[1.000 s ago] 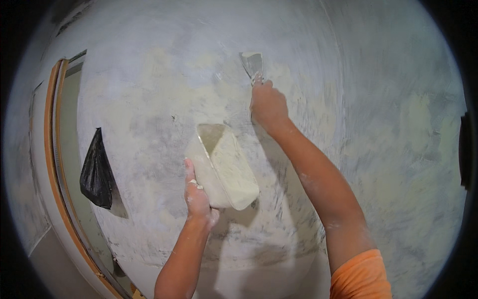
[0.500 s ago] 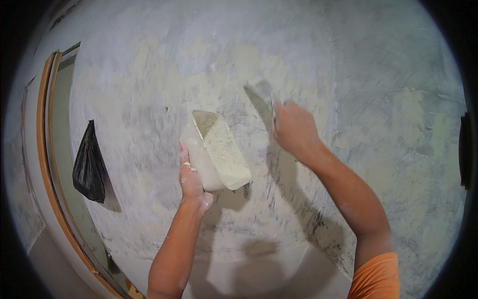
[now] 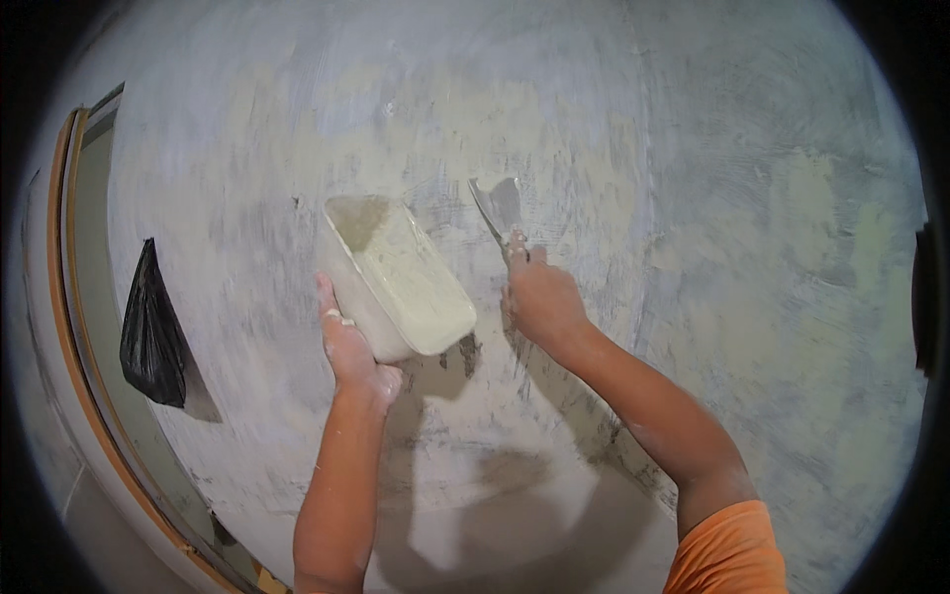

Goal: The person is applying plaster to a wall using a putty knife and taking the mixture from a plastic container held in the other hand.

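Observation:
My left hand (image 3: 351, 351) grips a white rectangular tub (image 3: 368, 309) from its left side and underneath. The tub is tilted toward me, and pale cream filler paste (image 3: 421, 282) fills much of its inside. Its upper left corner shows bare wall with a thin smear. My right hand (image 3: 544, 302) is closed round the handle of a putty knife (image 3: 500, 203), right of the tub. The blade points up in front of the patchy wall (image 3: 584, 148); whether it touches the wall I cannot tell. White smudges mark my left fingers and thumb.
A black plastic bag (image 3: 155, 337) hangs on the wall at the left. Beyond it stands a wooden door frame (image 3: 71, 327). Shadows of my arms fall on the lower wall. A dark object (image 3: 926, 297) shows at the far right rim.
My right hand with the putty knife has come down and slightly left. The tub, in my left hand, has shifted left and a little up. The whole view has also shifted somewhat.

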The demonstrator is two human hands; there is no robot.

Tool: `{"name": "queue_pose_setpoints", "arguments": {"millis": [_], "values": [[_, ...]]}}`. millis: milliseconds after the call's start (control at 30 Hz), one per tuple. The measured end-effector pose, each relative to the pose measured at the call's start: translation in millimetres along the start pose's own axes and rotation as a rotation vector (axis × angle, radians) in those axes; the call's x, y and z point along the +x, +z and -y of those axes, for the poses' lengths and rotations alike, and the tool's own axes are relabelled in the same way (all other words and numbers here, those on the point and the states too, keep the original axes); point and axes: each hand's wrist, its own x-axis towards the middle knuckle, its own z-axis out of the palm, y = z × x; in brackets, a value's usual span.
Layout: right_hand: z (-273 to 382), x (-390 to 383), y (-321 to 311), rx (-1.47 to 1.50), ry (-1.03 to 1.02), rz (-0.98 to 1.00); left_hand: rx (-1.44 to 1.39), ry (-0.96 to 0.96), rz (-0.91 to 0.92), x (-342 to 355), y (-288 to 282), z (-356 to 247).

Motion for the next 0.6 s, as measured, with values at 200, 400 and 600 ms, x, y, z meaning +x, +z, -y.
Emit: {"name": "queue_pose_setpoints", "arguments": {"millis": [200, 400, 600], "values": [[4, -22, -90, -0.067, -0.021, -0.033, 0.108, -0.033, -0.113, -31, -1, -14], [-4, 99, -119, -0.06, -0.163, -0.323, 0.061, -0.085, -0.114, -19, 19, 34], [-16, 104, -36, -0.037, -0.176, -0.391, 0.077, 0.045, -0.079, -15, 4, 35]]}}
